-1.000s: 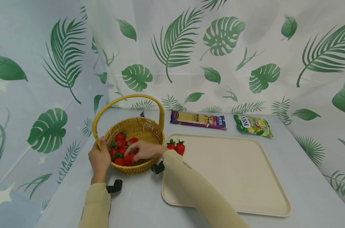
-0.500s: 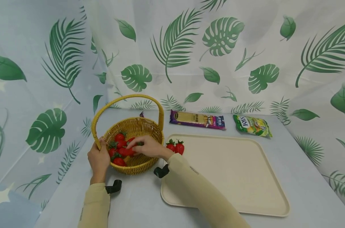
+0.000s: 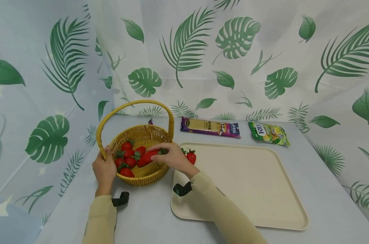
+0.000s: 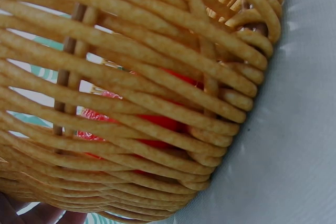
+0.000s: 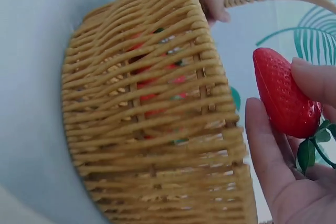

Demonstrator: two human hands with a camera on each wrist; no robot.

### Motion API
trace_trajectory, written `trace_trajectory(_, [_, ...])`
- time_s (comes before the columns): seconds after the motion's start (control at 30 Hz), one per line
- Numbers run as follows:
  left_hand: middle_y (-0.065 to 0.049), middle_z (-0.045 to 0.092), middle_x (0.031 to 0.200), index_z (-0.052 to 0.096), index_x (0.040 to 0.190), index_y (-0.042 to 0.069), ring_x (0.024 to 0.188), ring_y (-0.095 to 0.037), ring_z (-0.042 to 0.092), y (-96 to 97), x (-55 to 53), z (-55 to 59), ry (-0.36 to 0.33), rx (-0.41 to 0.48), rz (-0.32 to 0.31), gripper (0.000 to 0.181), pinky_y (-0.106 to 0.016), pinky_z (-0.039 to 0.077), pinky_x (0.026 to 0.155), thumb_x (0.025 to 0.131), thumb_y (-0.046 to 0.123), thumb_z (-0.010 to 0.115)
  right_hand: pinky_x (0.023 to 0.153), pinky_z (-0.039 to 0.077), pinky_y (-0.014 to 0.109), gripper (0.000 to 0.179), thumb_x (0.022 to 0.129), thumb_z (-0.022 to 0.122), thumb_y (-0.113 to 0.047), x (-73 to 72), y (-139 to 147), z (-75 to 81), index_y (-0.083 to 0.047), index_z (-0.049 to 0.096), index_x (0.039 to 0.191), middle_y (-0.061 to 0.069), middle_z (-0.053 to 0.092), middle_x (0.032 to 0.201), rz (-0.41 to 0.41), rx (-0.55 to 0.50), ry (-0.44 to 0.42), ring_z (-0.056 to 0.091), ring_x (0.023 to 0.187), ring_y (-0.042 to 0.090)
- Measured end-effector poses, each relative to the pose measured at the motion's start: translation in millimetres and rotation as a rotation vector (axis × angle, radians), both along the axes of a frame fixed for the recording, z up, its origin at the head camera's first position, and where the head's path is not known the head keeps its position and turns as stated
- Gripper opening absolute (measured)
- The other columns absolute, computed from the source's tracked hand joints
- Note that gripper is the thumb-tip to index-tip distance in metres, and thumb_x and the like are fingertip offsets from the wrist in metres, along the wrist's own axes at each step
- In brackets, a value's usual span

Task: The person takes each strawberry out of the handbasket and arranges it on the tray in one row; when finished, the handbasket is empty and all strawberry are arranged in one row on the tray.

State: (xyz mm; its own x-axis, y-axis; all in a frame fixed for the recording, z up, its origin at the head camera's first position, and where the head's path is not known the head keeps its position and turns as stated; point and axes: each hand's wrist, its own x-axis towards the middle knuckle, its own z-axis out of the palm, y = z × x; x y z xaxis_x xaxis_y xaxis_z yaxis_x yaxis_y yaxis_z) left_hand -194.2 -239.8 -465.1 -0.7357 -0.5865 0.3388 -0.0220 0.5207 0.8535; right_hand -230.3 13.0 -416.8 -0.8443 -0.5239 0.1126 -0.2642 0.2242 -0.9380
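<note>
My left hand (image 3: 104, 169) grips the yellow wicker basket (image 3: 141, 182) at the left foot of its arched handle (image 3: 135, 102). My right hand (image 3: 176, 157) pinches a strawberry (image 5: 283, 95) between thumb and fingers, its green leaves toward the palm. In the head view that strawberry is over the right side of the basket's opening. Several other strawberries (image 3: 126, 173) lie in the basket's left half. The left wrist view looks through the weave (image 4: 131, 77) at red fruit inside, with a few fingertips at the lower left.
Right of the basket lies a beige tray (image 3: 242, 189), with a strawberry (image 3: 191, 156) at its upper left corner and another's leaves partly behind my right hand. Behind stand a purple-and-gold pasta packet (image 3: 210, 126) and a green FOX'S bag (image 3: 269, 133). A patterned curtain (image 3: 190, 51) closes the back.
My right hand has come up out of the pile and moved right, drawing a strawberry with it. My left hand has kept its grip on the basket.
</note>
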Motion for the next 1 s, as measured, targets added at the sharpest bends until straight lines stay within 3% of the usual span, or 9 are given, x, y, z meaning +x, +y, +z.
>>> trace_trajectory(0.3, [-0.023, 0.067, 0.116, 0.062, 0.127, -0.002, 0.117, -0.042, 0.054, 0.2, -0.5, 0.1, -0.007, 0.015, 0.002, 0.048, -0.054, 0.038, 0.1, 0.106, 0.036, 0.041, 0.089, 0.047, 0.037, 0.023, 0.091, 0.07, -0.018, 1.2, 29.9, -6.4, -0.017, 0.074, 0.114, -0.001, 0.064, 0.119, -0.053, -0.08, 0.011, 0.055, 0.11, 0.016])
trace_trajectory(0.37, [-0.023, 0.067, 0.116, 0.062, 0.126, -0.002, 0.115, -0.042, 0.055, 0.3, -0.5, -0.3, -0.004, 0.016, 0.001, 0.048, -0.054, 0.038, 0.099, 0.106, 0.036, 0.041, 0.083, 0.05, 0.034, 0.024, 0.091, 0.07, -0.016, 1.2, 38.4, -7.7, -0.015, 0.074, 0.114, 0.001, 0.065, 0.118, -0.067, -0.11, 0.0, 0.059, 0.103, 0.016])
trace_trajectory(0.43, [-0.023, 0.067, 0.114, 0.062, 0.126, -0.003, 0.114, -0.042, 0.056, 0.3, -0.4, -0.7, 0.0, 0.014, 0.003, 0.049, -0.054, 0.038, 0.098, 0.106, 0.036, 0.041, 0.068, 0.049, 0.03, 0.025, 0.09, 0.071, -0.016, 1.8, 47.4, -8.7, -0.012, 0.073, 0.115, 0.004, 0.068, 0.114, -0.089, -0.134, -0.018, 0.06, 0.085, 0.014])
trace_trajectory(0.53, [-0.024, 0.067, 0.111, 0.062, 0.126, -0.003, 0.109, -0.043, 0.057, 0.6, -0.1, -0.8, 0.004, 0.01, 0.004, 0.049, -0.054, 0.039, 0.096, 0.106, 0.036, 0.04, 0.062, 0.049, 0.03, 0.029, 0.089, 0.073, -0.016, 2.4, 60.4, -10.6, -0.008, 0.072, 0.117, 0.008, 0.071, 0.108, -0.134, -0.157, -0.041, 0.061, 0.075, 0.014])
trace_trajectory(0.6, [-0.024, 0.068, 0.109, 0.062, 0.127, -0.002, 0.101, -0.043, 0.058, 0.6, 0.4, -0.4, 0.002, 0.008, 0.007, 0.049, -0.053, 0.04, 0.092, 0.106, 0.037, 0.04, 0.063, 0.05, 0.031, 0.031, 0.089, 0.073, -0.015, 1.7, 68.6, -12.8, -0.006, 0.071, 0.119, 0.011, 0.071, 0.106, -0.161, -0.166, -0.054, 0.06, 0.075, 0.015])
trace_trajectory(0.67, [-0.024, 0.068, 0.107, 0.061, 0.128, -0.002, 0.094, -0.042, 0.058, 0.6, 0.8, 0.1, -0.003, 0.007, 0.007, 0.05, -0.053, 0.04, 0.09, 0.106, 0.037, 0.039, 0.076, 0.052, 0.033, 0.031, 0.091, 0.071, -0.013, -0.2, 76.3, -15.6, -0.004, 0.069, 0.121, 0.013, 0.069, 0.11, -0.186, -0.17, -0.059, 0.062, 0.086, 0.017])
trace_trajectory(0.77, [-0.024, 0.068, 0.107, 0.061, 0.128, -0.001, 0.092, -0.042, 0.058, 0.5, 1.5, 0.8, -0.006, 0.009, 0.009, 0.049, -0.053, 0.04, 0.089, 0.106, 0.037, 0.039, 0.08, 0.053, 0.031, 0.031, 0.094, 0.066, -0.01, -3.8, 87.3, -19.7, -0.001, 0.066, 0.123, 0.016, 0.066, 0.114, -0.205, -0.191, -0.092, 0.061, 0.09, 0.02])
trace_trajectory(1.0, [-0.021, 0.064, 0.123, 0.065, 0.12, -0.003, 0.115, -0.041, 0.055, 1.0, 1.6, 1.3, -0.011, 0.028, -0.003, 0.05, -0.053, 0.038, 0.098, 0.106, 0.038, 0.04, 0.085, 0.053, 0.029, 0.028, 0.098, 0.057, -0.006, -10.2, 113.5, -18.9, 0.003, 0.062, 0.124, 0.019, 0.061, 0.12, -0.261, -0.215, -0.12, 0.062, 0.095, 0.02])
